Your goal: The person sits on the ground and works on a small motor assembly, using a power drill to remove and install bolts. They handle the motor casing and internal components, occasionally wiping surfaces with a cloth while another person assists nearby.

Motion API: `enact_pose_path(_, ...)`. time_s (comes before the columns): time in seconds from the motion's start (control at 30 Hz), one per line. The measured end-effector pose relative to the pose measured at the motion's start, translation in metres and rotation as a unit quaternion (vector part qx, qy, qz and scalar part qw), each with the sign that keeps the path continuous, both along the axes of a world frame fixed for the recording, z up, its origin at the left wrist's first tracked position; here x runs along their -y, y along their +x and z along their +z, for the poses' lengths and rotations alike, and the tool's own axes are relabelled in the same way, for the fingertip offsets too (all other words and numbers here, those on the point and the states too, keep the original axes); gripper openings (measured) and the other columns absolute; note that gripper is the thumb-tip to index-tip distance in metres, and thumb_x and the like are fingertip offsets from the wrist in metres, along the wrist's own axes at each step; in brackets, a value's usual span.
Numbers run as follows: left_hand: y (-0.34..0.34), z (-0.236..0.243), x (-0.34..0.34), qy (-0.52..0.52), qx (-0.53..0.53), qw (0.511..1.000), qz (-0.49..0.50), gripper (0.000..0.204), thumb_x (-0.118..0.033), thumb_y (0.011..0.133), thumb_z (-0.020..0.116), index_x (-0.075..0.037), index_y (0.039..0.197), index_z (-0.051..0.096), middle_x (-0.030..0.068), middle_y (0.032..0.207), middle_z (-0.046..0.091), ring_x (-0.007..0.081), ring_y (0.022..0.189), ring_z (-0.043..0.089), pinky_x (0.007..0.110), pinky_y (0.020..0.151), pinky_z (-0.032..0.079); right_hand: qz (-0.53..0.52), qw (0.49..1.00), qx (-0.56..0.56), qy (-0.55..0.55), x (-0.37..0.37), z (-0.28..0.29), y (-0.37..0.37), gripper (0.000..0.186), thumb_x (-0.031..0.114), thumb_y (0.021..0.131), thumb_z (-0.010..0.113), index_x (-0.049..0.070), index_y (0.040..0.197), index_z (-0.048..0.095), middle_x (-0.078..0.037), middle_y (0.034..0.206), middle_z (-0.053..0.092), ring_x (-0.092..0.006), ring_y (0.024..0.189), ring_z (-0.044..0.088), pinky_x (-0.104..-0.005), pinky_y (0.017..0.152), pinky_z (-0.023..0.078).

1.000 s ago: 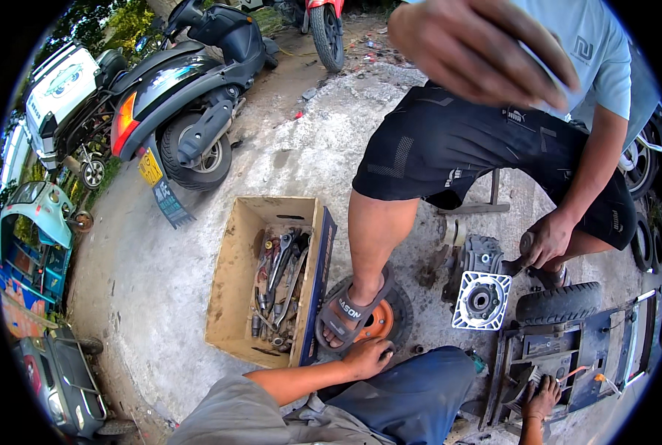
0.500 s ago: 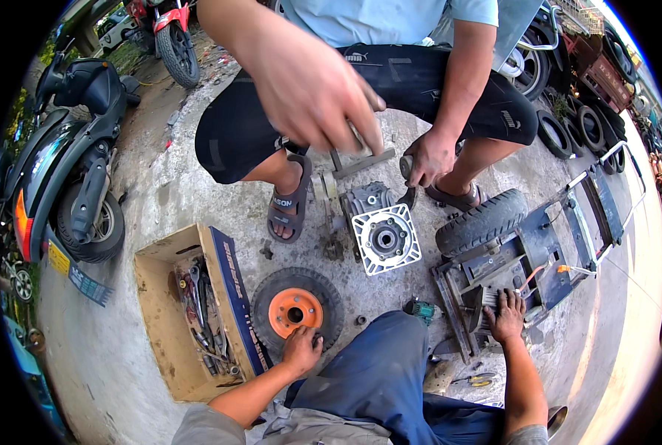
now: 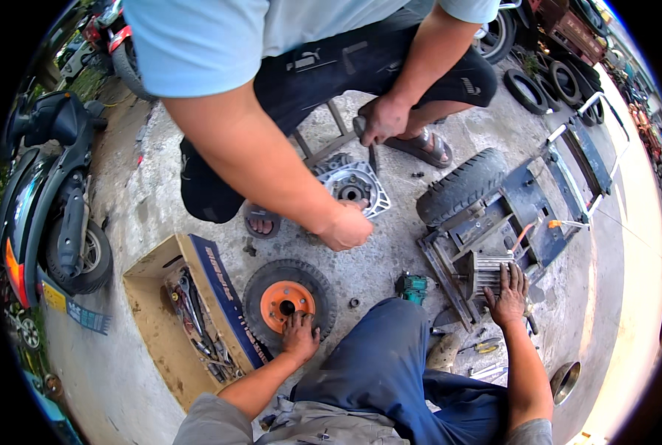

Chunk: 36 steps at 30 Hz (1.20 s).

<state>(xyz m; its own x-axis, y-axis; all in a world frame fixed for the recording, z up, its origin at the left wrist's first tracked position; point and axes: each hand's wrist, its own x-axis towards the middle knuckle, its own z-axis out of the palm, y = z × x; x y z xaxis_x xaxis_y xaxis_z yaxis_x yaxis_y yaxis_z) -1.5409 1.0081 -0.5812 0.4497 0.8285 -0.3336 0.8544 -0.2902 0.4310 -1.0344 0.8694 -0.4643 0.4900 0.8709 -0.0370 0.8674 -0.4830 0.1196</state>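
Note:
My left hand (image 3: 300,335) rests with fingers spread on a small black wheel with an orange hub (image 3: 288,302) that lies flat on the concrete. My right hand (image 3: 508,294) lies flat on a finned silver motor (image 3: 485,273) mounted in a dark metal cart frame (image 3: 524,215). Opposite me a person in a light blue shirt crouches. One of that person's hands (image 3: 346,227) hangs in a loose fist beside a square silver gearbox housing (image 3: 355,187); the other hand (image 3: 381,119) grips a tool handle.
An open cardboard box of hand tools (image 3: 190,319) stands left of the wheel. A treaded tyre (image 3: 461,185) sits on the frame's near end. A teal power tool (image 3: 413,285) lies by my knee. A scooter (image 3: 56,200) is parked at left, spare tyres at top right.
The view has swung right and downward. The other person has leaned in over the gearbox and lowered a hand beside it. My hands have stayed on the wheel and the motor.

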Motion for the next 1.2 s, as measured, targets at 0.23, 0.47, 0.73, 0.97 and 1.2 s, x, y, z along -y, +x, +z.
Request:
enact_pose_path(0.23,0.033,-0.001,-0.019,-0.025,-0.134,0.983,-0.121,0.082,-0.036,0.09,0.066,0.0,0.154,0.029,0.023,0.161,0.023,0.0398,0.149,0.023,0.05,0.121,0.019,0.023,0.999,-0.04,0.021,-0.015,0.073,-0.002,0.065,0.039,0.086,0.073,0.008,0.138,0.053,-0.016,0.145,0.047,-0.0347,0.141,0.037,-0.0494,0.121,0.023)
enact_pose_path(0.47,0.043,-0.031,-0.047,-0.044,-0.295,0.916,-0.269,0.071,-0.023,0.097,0.052,0.009,0.154,0.025,0.0322,0.161,0.02,0.0426,0.144,0.036,0.049,0.116,0.03,-0.131,0.988,-0.058,0.053,0.051,0.118,-0.008,0.052,0.035,0.087,0.073,0.006,0.129,0.063,-0.016,0.135,0.057,-0.0366,0.128,0.05,-0.0493,0.112,0.033)
enact_pose_path(0.73,0.043,-0.085,-0.062,-0.004,-0.382,0.796,-0.469,0.05,-0.014,0.097,0.047,0.011,0.14,0.05,0.0341,0.154,0.036,0.0541,0.142,0.034,0.057,0.096,0.047,-0.365,0.897,-0.169,0.184,0.183,0.144,-0.059,0.047,0.034,0.089,0.071,0.0,0.121,0.067,-0.022,0.121,0.066,-0.0366,0.114,0.064,-0.0426,0.098,0.05)
enact_pose_path(0.97,0.043,-0.108,-0.062,0.067,-0.272,0.823,-0.495,0.019,-0.021,0.093,0.06,-0.012,0.1,0.075,0.0082,0.093,0.069,0.0267,0.086,0.066,0.044,0.071,0.055,-0.517,0.776,-0.23,0.28,0.252,0.155,-0.121,0.044,0.035,0.095,0.069,-0.003,0.118,0.07,-0.017,0.112,0.073,-0.025,0.105,0.068,-0.0379,0.096,0.051)
enact_pose_path(1.2,0.077,-0.074,-0.059,0.071,-0.271,0.849,-0.448,0.018,-0.024,0.09,0.062,-0.019,0.086,0.079,0.0047,0.094,0.076,0.0239,0.09,0.073,0.041,0.077,0.058,-0.491,0.741,-0.31,0.339,0.207,0.145,-0.102,0.049,0.042,0.097,0.065,-0.001,0.121,0.07,-0.018,0.12,0.071,-0.0247,0.113,0.065,-0.0366,0.099,0.049)
